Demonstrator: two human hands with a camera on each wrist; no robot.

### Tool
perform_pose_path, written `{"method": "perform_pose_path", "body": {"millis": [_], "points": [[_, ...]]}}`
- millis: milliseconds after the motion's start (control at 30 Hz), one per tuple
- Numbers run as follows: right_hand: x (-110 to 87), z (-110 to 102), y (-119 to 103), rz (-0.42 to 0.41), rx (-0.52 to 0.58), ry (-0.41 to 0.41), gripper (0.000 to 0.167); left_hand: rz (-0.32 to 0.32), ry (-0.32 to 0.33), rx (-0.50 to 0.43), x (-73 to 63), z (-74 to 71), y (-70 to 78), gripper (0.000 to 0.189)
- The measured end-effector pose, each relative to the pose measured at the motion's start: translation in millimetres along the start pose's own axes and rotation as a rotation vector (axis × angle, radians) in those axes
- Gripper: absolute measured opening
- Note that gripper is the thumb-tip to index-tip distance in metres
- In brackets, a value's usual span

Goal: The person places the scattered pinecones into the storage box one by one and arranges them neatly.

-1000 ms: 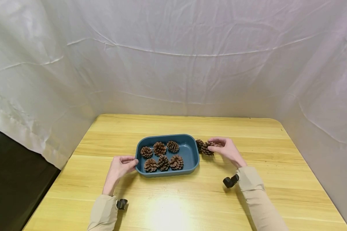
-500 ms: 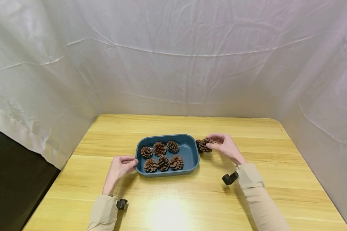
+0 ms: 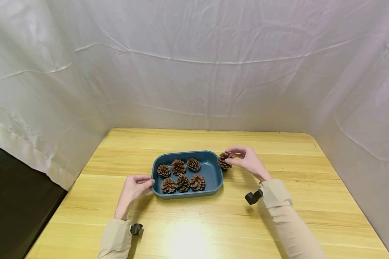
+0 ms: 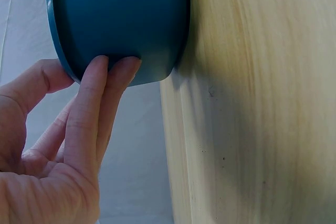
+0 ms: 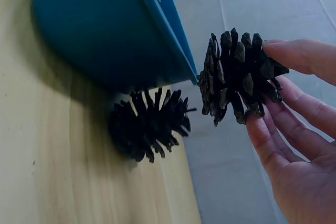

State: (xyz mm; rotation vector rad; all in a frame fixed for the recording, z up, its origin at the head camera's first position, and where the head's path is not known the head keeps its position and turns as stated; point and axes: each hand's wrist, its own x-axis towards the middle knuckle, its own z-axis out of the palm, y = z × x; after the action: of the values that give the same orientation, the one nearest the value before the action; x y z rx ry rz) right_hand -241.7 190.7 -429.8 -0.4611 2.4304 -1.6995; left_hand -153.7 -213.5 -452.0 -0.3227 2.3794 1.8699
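Observation:
A blue rectangular tub (image 3: 210, 172) stands on the table with several brown pine cones (image 3: 183, 182) inside, mostly toward its left and middle. My left hand (image 3: 135, 189) pinches the tub's left end, thumb at the rim and fingers (image 4: 84, 114) against the outer wall. Beside the right end, my right hand (image 3: 247, 162) holds a pine cone (image 5: 239, 74) between thumb and fingertips, raised off the table at about rim height. Below it, another pine cone (image 5: 149, 124) lies on the table close to the tub's outer wall; in the head view it is almost hidden.
The wooden table (image 3: 194, 223) extends around the tub on all sides. Pale cloth (image 3: 207, 72) hangs behind the table and at both sides. A dark surface (image 3: 16, 205) lies beyond the left edge.
My right hand has lifted a pine cone from the table and moved it left and up to the tub's right rim. The left hand and the tub have stayed in place.

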Motion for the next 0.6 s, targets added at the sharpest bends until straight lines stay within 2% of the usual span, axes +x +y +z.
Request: {"method": "perform_pose_path", "body": {"millis": [600], "points": [[16.4,18,-16,-0.06,-0.083,-0.072,0.038,0.011,-0.005,0.0,1.0,-0.1,-1.2,0.034]]}}
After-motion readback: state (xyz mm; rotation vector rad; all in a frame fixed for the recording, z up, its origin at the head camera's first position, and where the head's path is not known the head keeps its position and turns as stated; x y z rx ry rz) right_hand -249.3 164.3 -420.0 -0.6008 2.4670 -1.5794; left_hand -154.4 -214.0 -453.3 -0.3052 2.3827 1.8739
